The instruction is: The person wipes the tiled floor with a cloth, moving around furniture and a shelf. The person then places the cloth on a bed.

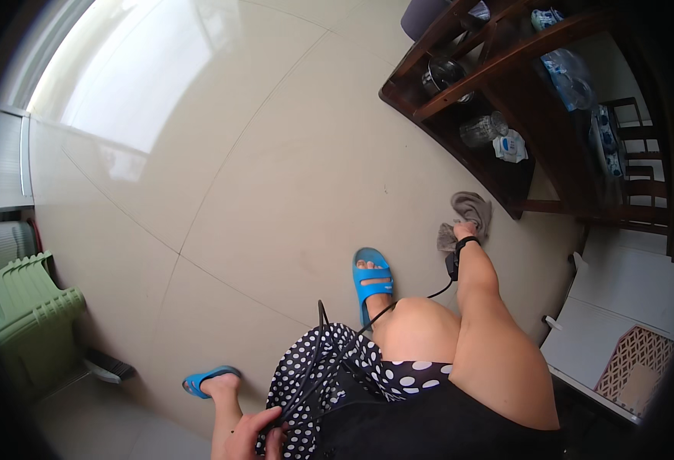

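With my right hand (pixel 465 230) I grip a bunched grey-brown cloth (pixel 475 210) on the tiled floor (pixel 291 190), just beside the foot of a dark wooden shelf unit (pixel 457 138). A black band with a small box and a cable (pixel 440 292) is on that wrist. At the bottom, my left hand (pixel 256 431) has its fingers around the black cable, over polka-dot fabric (pixel 296 368). Two blue slide sandals (pixel 364 282) are on my feet, set wide apart on the floor.
Inside the shelf unit are a glass jar (pixel 480 131), a metal pot (pixel 443 75), and a white packet (pixel 510 146). White cabinet fronts (pixel 612 293) with handles stand at the right. At the left are a green plastic stool (pixel 32 299) and a brush head (pixel 107 367).
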`<action>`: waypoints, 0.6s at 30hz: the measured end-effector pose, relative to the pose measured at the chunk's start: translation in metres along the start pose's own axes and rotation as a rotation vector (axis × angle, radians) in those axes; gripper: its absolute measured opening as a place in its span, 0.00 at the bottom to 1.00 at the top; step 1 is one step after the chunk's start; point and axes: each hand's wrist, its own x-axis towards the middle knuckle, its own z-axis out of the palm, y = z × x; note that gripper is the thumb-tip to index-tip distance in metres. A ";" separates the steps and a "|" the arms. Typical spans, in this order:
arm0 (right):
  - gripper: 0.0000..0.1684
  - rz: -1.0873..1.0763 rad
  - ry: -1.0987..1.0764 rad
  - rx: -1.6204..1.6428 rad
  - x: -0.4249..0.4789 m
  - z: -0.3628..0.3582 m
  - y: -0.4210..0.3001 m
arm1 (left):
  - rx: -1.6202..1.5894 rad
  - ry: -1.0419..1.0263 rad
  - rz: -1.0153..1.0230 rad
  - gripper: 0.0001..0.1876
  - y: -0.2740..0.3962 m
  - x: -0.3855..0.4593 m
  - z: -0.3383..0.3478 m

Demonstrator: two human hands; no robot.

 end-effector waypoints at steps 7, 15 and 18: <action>0.17 -0.112 0.349 0.136 -0.002 -0.010 -0.054 | -0.245 -0.056 -0.164 0.15 -0.010 -0.012 0.039; 0.21 -1.186 0.018 -0.026 -0.171 0.070 -0.203 | -0.121 0.028 -0.013 0.15 -0.030 -0.002 0.063; 0.26 -1.584 -0.035 -0.272 -0.193 0.092 -0.223 | -0.062 0.009 0.017 0.15 -0.032 0.003 0.067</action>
